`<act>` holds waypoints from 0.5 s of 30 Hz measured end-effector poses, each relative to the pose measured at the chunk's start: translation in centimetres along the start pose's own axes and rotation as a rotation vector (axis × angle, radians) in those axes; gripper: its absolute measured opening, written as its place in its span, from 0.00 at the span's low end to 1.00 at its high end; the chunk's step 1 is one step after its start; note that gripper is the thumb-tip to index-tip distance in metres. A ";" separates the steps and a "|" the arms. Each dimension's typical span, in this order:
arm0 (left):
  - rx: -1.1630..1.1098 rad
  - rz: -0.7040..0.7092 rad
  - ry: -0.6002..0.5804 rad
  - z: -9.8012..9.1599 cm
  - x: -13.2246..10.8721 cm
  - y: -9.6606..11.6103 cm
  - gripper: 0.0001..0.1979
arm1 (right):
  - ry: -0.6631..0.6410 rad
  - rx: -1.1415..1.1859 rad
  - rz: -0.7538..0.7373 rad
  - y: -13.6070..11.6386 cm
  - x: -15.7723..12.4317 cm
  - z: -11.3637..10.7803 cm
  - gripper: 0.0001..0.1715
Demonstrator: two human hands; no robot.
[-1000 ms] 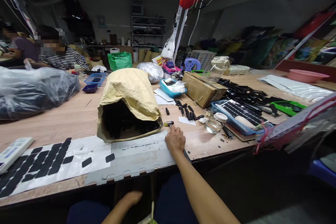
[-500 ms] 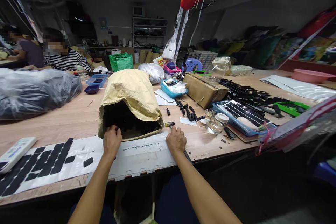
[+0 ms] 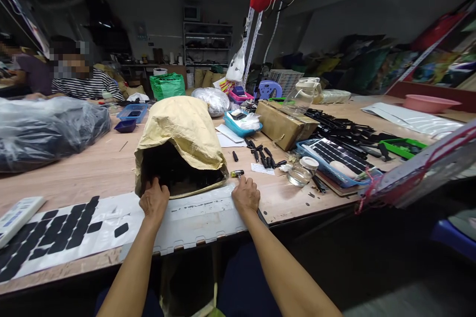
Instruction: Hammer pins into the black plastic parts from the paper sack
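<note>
A tan paper sack lies on its side on the wooden table, its dark mouth facing me with black parts inside. My left hand reaches into the left of the mouth, fingers curled over the lower lip. My right hand rests on a white sheet at the sack's right corner, fingers closed around a small tool with a metal and yellow tip poking out. What the left fingers hold is hidden.
A white sheet with black pads lies at left, beside a remote. A clear bag of dark parts sits far left. Black pieces, a glass jar, a solar panel and a cardboard box lie right. Two people sit at the far left.
My left hand rose from below the table edge to the sack's mouth, then slipped a little further in. My right hand stayed put on the white sheet.
</note>
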State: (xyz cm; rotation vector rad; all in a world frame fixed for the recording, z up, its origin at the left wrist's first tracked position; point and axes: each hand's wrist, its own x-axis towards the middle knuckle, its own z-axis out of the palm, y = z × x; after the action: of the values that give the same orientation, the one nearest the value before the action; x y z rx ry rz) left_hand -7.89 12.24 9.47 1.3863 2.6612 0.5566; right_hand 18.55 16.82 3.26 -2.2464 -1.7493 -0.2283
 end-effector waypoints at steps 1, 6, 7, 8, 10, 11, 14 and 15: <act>-0.026 0.045 0.032 0.1 -0.6 -0.1 0.20 | 0.002 0.001 0.002 0.0 0.0 0.0 0.20; -0.191 0.657 -0.075 1.9 -3.5 -0.3 0.22 | -0.001 -0.004 0.003 0.0 0.0 0.1 0.20; -0.212 0.760 -0.141 2.4 -3.8 -0.2 0.25 | -0.003 -0.004 0.003 0.0 0.1 0.1 0.20; -0.226 0.821 -0.200 2.8 -4.1 -0.2 0.28 | -0.006 -0.004 0.003 0.0 0.1 0.1 0.21; -0.252 0.838 -0.277 3.6 -4.2 0.0 0.30 | -0.009 0.000 0.004 0.1 0.1 0.1 0.21; -0.270 0.814 -0.297 3.9 -4.2 0.0 0.29 | -0.010 0.002 0.004 0.1 0.1 0.1 0.21; -0.351 0.732 -0.296 4.7 -3.9 0.1 0.24 | -0.014 0.006 0.007 0.1 0.0 0.0 0.21; -0.378 0.714 -0.284 4.9 -3.8 0.1 0.21 | -0.016 0.006 0.008 0.0 0.0 0.0 0.21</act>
State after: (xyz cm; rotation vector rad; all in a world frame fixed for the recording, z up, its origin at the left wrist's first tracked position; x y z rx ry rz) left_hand -4.42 10.56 4.63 2.0660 1.6828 0.7865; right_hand 18.59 16.78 3.25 -2.2560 -1.7465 -0.2039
